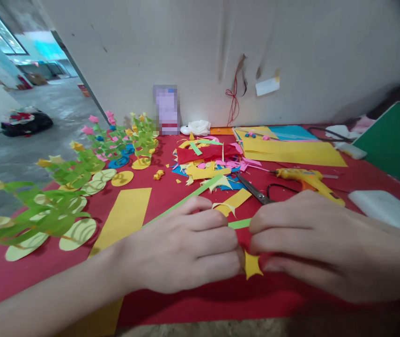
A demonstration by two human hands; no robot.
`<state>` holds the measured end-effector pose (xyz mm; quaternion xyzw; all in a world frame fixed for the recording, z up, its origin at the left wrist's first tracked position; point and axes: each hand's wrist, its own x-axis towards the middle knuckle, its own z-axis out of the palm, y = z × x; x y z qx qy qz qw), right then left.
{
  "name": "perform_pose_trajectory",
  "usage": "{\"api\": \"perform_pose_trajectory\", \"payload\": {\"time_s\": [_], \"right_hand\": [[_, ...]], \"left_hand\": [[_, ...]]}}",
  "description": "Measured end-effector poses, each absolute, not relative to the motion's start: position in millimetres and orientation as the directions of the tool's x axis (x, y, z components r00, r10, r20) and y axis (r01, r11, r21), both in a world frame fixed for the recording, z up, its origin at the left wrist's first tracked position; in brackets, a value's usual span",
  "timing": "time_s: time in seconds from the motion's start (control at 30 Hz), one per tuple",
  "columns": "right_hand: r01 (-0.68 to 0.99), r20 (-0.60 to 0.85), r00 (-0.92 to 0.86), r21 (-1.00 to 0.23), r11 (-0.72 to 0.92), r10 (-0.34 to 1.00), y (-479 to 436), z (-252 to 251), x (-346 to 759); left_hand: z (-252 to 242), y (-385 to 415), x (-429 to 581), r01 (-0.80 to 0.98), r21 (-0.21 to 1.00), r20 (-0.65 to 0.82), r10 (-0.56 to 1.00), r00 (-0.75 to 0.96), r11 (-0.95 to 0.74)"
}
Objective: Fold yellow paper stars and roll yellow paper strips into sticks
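A small yellow paper star [253, 266] with pointed corners is between my two hands, just above the red tabletop. My left hand [200, 250] is closed, its fingers curled, with their tips against the star's left side. From the right, my right hand [301, 243] is closed too, and its thumb reaches the star's right corner. A light green paper strip [240, 223] shows between the knuckles, and another green strip [189, 199] runs up behind my left hand. Under my left forearm lies a long yellow paper strip [126, 210].
Scissors [254, 189] and a yellow glue gun [308, 180] lie beyond my right hand. Coloured paper scraps [203, 168] are heaped mid-table. Several paper flower stands [41, 210] line the left side. Yellow sheets [291, 152], a white box [386, 208] and a green board [396, 145] are at right.
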<state>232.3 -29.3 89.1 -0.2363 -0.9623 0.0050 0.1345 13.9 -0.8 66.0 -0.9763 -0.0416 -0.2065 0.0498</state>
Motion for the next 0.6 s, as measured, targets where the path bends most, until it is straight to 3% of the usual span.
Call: {"api": "perform_pose_trajectory", "payload": {"time_s": [0.17,0.33,0.47,0.6], "right_hand": [[0.393,0.29,-0.866,-0.106,0.913,0.406,-28,85,233],[0.493,0.428,-0.786,0.001,0.87,0.445,-27,84,232],[0.518,0.454,-0.78,0.084,0.851,0.43,-27,80,228],[0.525,0.469,-0.771,0.083,0.847,0.431,-29,76,223]], "left_hand": [[64,2,15,0.16,-0.015,0.431,0.137,0.892,-0.987],[66,3,17,0.284,0.056,0.496,0.274,0.824,-0.957],[65,0,19,0.311,0.028,0.497,0.283,0.82,-0.95],[61,-2,19,0.348,-0.015,0.49,0.297,0.82,-0.937]]}}
